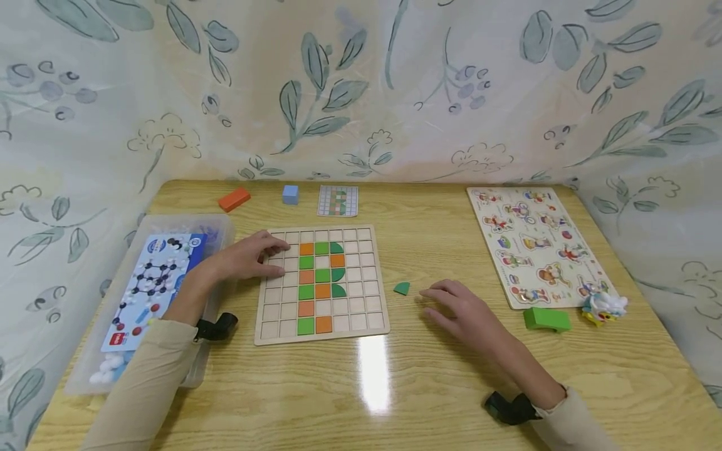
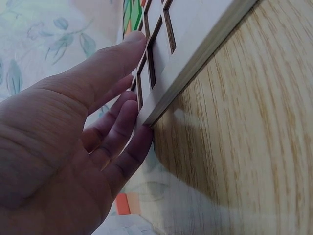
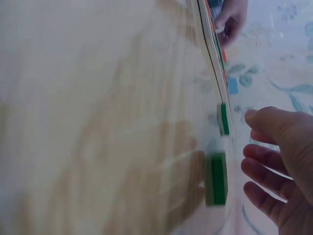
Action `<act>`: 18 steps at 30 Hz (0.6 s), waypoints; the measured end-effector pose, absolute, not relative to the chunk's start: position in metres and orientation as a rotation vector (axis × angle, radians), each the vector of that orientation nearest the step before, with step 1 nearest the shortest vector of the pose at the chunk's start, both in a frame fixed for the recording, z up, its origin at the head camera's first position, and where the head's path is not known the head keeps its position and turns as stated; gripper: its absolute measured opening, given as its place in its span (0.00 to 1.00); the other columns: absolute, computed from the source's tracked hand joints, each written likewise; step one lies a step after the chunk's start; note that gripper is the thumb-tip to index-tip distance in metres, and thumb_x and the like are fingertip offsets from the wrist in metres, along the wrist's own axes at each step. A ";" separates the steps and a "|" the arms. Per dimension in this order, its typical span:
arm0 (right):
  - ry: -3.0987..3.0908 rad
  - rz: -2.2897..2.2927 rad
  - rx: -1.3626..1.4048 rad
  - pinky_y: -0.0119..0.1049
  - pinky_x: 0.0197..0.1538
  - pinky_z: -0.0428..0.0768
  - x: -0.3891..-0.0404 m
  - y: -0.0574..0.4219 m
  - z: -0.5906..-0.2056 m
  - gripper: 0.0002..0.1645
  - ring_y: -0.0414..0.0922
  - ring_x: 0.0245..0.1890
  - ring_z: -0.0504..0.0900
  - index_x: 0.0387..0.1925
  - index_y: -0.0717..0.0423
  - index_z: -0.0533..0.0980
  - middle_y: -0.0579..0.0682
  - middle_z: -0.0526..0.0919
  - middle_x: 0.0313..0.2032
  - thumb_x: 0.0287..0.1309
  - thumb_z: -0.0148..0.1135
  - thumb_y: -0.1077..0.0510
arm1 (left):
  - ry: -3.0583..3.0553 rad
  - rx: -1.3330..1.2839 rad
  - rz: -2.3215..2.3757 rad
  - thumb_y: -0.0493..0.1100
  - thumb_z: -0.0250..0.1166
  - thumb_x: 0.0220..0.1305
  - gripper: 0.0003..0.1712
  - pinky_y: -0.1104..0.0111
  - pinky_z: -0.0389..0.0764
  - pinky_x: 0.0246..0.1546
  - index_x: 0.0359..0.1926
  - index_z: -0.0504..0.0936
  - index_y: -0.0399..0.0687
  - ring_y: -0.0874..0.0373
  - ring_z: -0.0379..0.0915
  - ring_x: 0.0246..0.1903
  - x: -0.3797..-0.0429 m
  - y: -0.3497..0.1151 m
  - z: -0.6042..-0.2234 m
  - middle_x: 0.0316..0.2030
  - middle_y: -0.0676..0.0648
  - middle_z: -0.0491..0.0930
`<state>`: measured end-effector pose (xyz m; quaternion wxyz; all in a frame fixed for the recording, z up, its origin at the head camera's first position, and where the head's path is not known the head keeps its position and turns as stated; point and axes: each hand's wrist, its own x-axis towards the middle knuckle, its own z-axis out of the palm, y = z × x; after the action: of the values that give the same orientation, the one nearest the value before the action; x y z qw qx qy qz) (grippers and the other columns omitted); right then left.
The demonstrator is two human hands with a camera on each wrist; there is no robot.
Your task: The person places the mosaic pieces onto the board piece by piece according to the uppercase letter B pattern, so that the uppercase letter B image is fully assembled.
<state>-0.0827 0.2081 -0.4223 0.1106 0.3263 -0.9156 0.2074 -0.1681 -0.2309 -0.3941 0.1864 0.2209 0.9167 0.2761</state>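
Observation:
A square wooden grid board (image 1: 369,307) holds orange and green square tiles and several dark green quarter-circle tiles. My left hand (image 1: 254,257) rests at its left edge, thumb and fingertips over the outer cells; in the left wrist view the thumb (image 2: 117,56) lies along the grid and the other fingers are at the board's corner. A loose green quarter-circle tile (image 1: 402,288) lies on the table right of the board. My right hand (image 1: 459,310) is just right of that tile, fingers loosely bent and holding nothing. Two green pieces (image 3: 218,178) show beside its fingertips in the right wrist view.
A small pattern card (image 1: 338,200), a blue cube (image 1: 290,195) and a red block (image 1: 234,200) lie behind the board. At left stands a plastic box (image 1: 197,369) with a molecule-model card. On the right are a picture puzzle board (image 1: 541,241), a green arch block (image 1: 547,319) and a small toy figure (image 1: 603,308).

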 end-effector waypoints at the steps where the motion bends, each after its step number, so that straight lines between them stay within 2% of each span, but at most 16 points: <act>1: -2.704 0.612 0.946 0.41 0.45 0.80 -0.083 0.212 -0.423 0.20 0.44 0.45 0.80 0.48 0.54 0.82 0.48 0.81 0.44 0.51 0.72 0.56 | 2.581 0.622 0.780 0.50 0.67 0.62 0.31 0.61 0.68 0.46 0.63 0.73 0.44 0.53 0.65 0.44 -0.168 -0.230 -0.395 0.46 0.44 0.70; 8: -2.796 0.707 0.905 0.42 0.47 0.80 -0.096 0.219 -0.423 0.20 0.44 0.46 0.80 0.50 0.55 0.81 0.48 0.81 0.45 0.56 0.70 0.55 | 2.593 0.616 0.785 0.50 0.68 0.62 0.32 0.62 0.68 0.46 0.63 0.73 0.43 0.52 0.65 0.44 -0.168 -0.228 -0.395 0.47 0.43 0.71; 14: -2.873 0.791 0.906 0.40 0.44 0.77 -0.105 0.206 -0.425 0.22 0.42 0.43 0.78 0.54 0.55 0.79 0.49 0.80 0.46 0.59 0.66 0.53 | 2.576 0.620 0.788 0.51 0.67 0.62 0.31 0.62 0.68 0.45 0.63 0.73 0.44 0.53 0.64 0.43 -0.168 -0.229 -0.395 0.46 0.44 0.70; 18: -2.903 0.847 0.910 0.41 0.46 0.79 -0.113 0.195 -0.425 0.23 0.44 0.45 0.79 0.57 0.56 0.77 0.50 0.79 0.48 0.62 0.64 0.53 | 2.581 0.619 0.786 0.50 0.67 0.62 0.31 0.61 0.68 0.46 0.63 0.73 0.44 0.52 0.65 0.43 -0.168 -0.229 -0.395 0.46 0.44 0.70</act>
<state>-0.1127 0.1955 -0.4247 -0.0082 0.2881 -0.9193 0.2681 -0.1679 -0.2289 -0.3954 0.1859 0.2199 0.9162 0.2789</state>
